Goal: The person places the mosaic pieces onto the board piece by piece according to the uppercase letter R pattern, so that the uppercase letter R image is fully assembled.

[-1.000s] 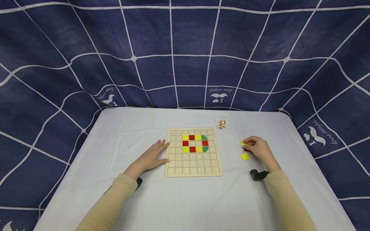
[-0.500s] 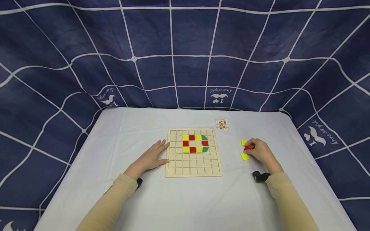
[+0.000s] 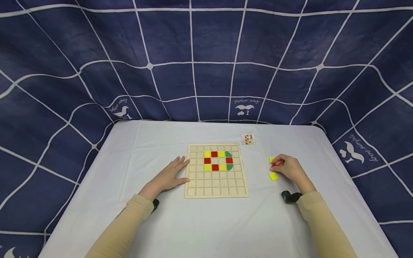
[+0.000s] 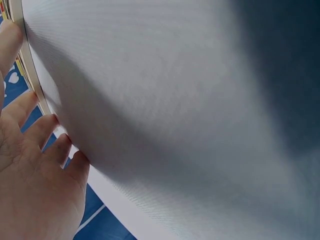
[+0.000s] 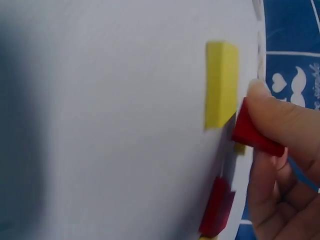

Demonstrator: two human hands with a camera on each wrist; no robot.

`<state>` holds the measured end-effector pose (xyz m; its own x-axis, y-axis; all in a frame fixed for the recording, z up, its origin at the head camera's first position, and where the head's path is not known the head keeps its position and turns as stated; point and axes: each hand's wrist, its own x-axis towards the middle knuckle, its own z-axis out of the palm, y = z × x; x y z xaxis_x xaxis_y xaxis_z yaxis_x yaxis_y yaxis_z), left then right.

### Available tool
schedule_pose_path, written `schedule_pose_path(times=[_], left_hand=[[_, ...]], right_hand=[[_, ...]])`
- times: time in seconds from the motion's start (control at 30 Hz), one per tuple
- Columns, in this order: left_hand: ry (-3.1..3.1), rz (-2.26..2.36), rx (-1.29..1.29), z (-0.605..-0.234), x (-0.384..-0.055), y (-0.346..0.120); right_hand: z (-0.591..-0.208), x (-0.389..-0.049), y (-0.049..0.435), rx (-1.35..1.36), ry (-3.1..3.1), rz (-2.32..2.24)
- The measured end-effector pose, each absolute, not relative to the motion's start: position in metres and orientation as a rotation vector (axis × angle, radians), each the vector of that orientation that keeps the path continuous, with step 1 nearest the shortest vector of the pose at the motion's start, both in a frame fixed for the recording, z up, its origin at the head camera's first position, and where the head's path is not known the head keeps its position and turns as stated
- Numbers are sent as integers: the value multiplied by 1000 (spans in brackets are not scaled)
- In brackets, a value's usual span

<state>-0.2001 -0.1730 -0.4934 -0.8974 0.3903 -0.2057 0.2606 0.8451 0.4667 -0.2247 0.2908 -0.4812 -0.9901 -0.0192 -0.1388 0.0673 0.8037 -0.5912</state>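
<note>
My right hand [image 3: 289,169] pinches a small red square tile [image 5: 254,134] between thumb and fingers, over the right part of the table. A yellow tile [image 3: 273,176] lies just nearer than it, and another yellow tile [image 3: 271,159] shows beyond the fingertips. In the right wrist view a second red tile [image 5: 218,207] rests on the cloth. To the left, my left hand [image 3: 168,175] lies with fingers spread, fingertips and thumb at the left edge of the wooden grid board [image 3: 215,183]. Yellow and red squares [image 3: 215,167] and two green rounded pieces [image 3: 229,167] sit in its cells.
A small card [image 3: 248,139] printed with a coloured grid lies beyond the board's far right corner. White cloth [image 3: 206,225] covers the table. Dark blue curtains [image 3: 213,82] with white lines enclose its back and sides.
The right hand, earlier over the yellow and red tiles, draws back slightly and now holds a red tile up between its fingertips. The left hand and the board stay put.
</note>
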Motion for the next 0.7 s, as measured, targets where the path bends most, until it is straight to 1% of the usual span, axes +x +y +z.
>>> schedule_pose_path(times=[0.17,0.37,0.53,0.7], left_hand=[[2722,636,479,-494,-200,-172],[2713,657,470,-494,-200,-172],[2718,654,459,-495,-200,-172],[2723,651,456,-494,-200,-172]], right_hand=[[-479,-227,266,33,2834,-1107],[-482,-227,209,-3,2668,-1317],[-484,-225,166,-110,2576,-1425],[-487,-222,133,-203,2542,-1474]])
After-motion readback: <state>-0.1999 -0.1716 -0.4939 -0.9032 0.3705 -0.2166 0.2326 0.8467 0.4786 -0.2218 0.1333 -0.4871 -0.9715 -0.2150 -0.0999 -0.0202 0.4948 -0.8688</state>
